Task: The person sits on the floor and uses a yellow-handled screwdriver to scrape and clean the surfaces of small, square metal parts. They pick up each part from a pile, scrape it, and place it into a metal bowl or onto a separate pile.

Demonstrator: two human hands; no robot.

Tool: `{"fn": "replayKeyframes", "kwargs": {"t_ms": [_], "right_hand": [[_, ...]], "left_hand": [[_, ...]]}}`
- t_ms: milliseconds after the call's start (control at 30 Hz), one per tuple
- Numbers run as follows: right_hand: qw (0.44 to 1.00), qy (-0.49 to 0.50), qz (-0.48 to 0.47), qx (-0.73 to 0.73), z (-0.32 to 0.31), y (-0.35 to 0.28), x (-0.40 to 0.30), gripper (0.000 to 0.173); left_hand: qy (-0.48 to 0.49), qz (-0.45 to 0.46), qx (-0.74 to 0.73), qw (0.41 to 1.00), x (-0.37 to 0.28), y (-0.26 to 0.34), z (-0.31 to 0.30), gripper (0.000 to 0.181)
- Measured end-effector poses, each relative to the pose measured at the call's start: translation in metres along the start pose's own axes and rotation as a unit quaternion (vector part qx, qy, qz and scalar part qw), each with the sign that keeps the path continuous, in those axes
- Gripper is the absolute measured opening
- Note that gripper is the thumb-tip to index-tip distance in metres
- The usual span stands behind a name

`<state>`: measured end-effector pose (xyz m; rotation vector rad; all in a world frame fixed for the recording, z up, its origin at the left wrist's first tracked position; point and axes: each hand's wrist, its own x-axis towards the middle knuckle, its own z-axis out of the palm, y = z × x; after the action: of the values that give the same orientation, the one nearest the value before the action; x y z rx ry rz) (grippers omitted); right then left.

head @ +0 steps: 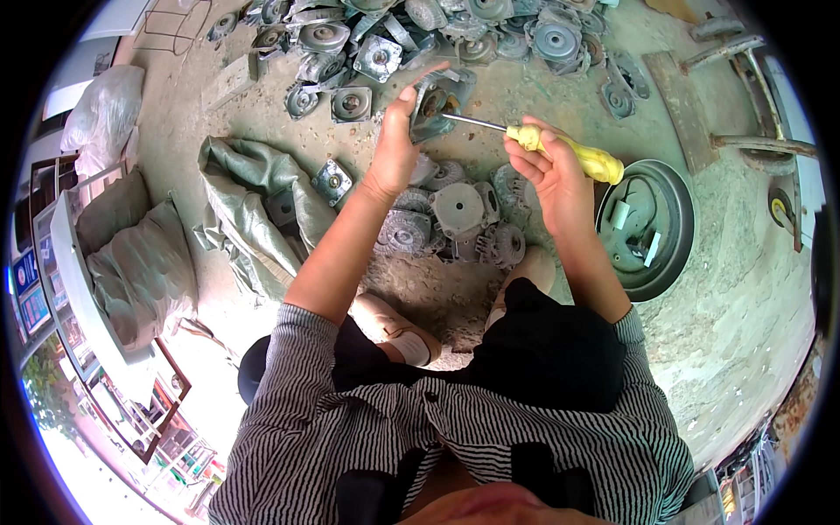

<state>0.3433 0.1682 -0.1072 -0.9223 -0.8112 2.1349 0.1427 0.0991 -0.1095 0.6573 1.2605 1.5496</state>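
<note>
My left hand (398,141) grips a grey metal motor end cover (443,105) by its edge, tilted up above the floor. A rusty-brown patch shows in the cover's hollow. In my right hand (548,164) is a screwdriver (581,155) with a yellow handle, its shaft pointing left. The tip lies at the cover's hollow; whether it touches the metal I cannot tell. Beneath and between my hands, a cluster of metal motor covers (459,207) rests on the floor by my feet.
A large heap of motor covers (387,58) lies ahead. At the left are an open woven sack (249,170) with a cover at its mouth and stuffed sacks (147,269). At the right stand a round metal basin (682,223) holding small parts and a rusty metal frame (761,141).
</note>
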Motion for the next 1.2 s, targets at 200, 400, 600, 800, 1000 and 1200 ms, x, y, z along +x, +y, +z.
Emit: {"fn": "replayKeyframes", "kwargs": {"t_ms": [200,400,600,800,1000,1200], "right_hand": [[0.97,-0.006,0.14,0.196,-0.015,0.01,0.012,0.038],[0.734,-0.016,-0.437,-0.519,-0.016,-0.005,0.01,0.027],[0.798,-0.03,-0.404,-0.447,0.001,-0.005,0.005,0.027],[0.964,-0.025,-0.146,-0.22,-0.015,-0.014,0.019,0.027],[0.997,-0.041,-0.059,-0.026,-0.02,-0.023,0.02,0.035],[0.949,-0.025,-0.172,-0.262,-0.028,-0.022,0.018,0.029]], "left_hand": [[-0.019,0.034,0.032,0.999,0.005,0.002,-0.002,0.061],[0.133,0.274,0.613,0.729,0.015,0.012,-0.034,0.075],[0.1,0.006,0.137,0.986,0.012,-0.004,-0.024,0.096],[0.001,0.196,0.455,0.869,0.01,0.01,-0.013,0.108],[-0.025,0.249,0.58,0.776,0.008,0.007,-0.009,0.094],[-0.039,0.235,0.588,0.773,0.006,0.0,-0.012,0.086]]}}
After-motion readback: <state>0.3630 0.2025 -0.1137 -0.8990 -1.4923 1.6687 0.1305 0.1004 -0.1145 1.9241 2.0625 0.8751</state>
